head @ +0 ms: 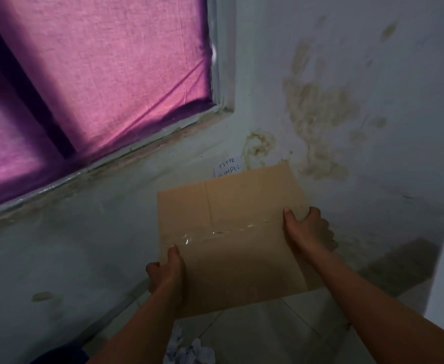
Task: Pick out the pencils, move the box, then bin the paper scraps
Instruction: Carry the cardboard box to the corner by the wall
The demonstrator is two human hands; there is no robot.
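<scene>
dim room, the only light glows pink through the curtain (89, 74) at upper left. glare streak on the tape (228, 229) across the box (236, 264). floor (268, 332) in shadow. soft blur overall, wide-angle bending at edges.

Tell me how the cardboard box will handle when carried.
The cardboard box looks stiff: its face lies flat between left hand and right hand. Probably light, held by edge grips alone. Glossy tape may be slippery.

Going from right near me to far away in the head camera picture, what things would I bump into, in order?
First the crumpled paper scraps → then the cardboard box → last the handwritten note on the wall.
</scene>
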